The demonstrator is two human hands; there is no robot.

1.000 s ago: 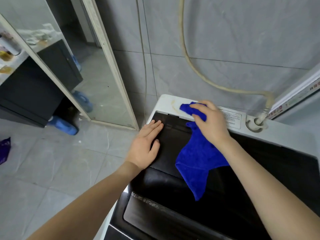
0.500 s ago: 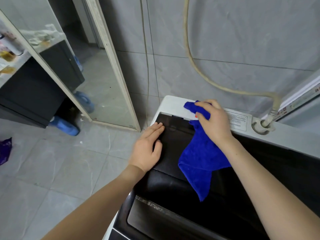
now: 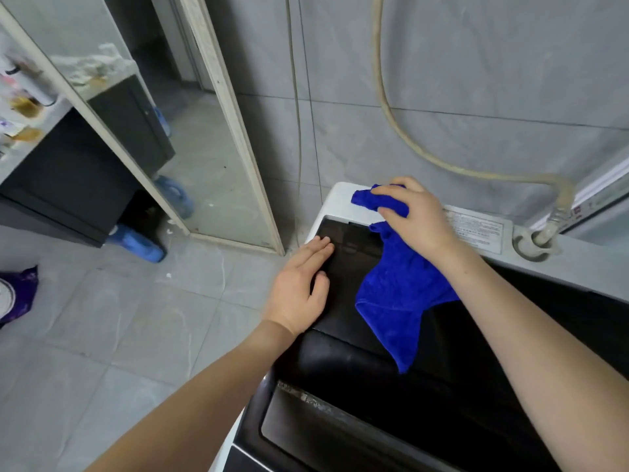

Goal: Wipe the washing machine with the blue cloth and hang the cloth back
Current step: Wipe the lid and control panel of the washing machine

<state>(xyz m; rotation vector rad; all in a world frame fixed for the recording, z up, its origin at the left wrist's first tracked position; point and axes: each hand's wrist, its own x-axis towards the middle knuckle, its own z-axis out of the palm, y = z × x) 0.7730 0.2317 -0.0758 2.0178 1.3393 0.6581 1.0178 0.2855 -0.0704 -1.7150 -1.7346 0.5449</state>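
At the frame's centre, the right hand (image 3: 417, 218) is gripping the bunched blue microfibre cloth (image 3: 398, 291) on the white-and-black top-loading washing machine (image 3: 561, 267), while the left hand (image 3: 299, 289) is resting flat, fingers (image 3: 320, 245) straight, on its dark lid.

The cloth (image 3: 401, 294) under the right hand (image 3: 418, 216) is plain vivid blue, and the lid (image 3: 350, 253) beneath the left hand (image 3: 299, 287) is glossy black with a white rim (image 3: 335, 199). Beyond the right hand, a yellowed cream hose (image 3: 408, 148) crosses pale grey, faintly veined wall tiles (image 3: 493, 63). Left of the left hand are a blue bottle (image 3: 136, 245) and a purple bag (image 3: 20, 291).
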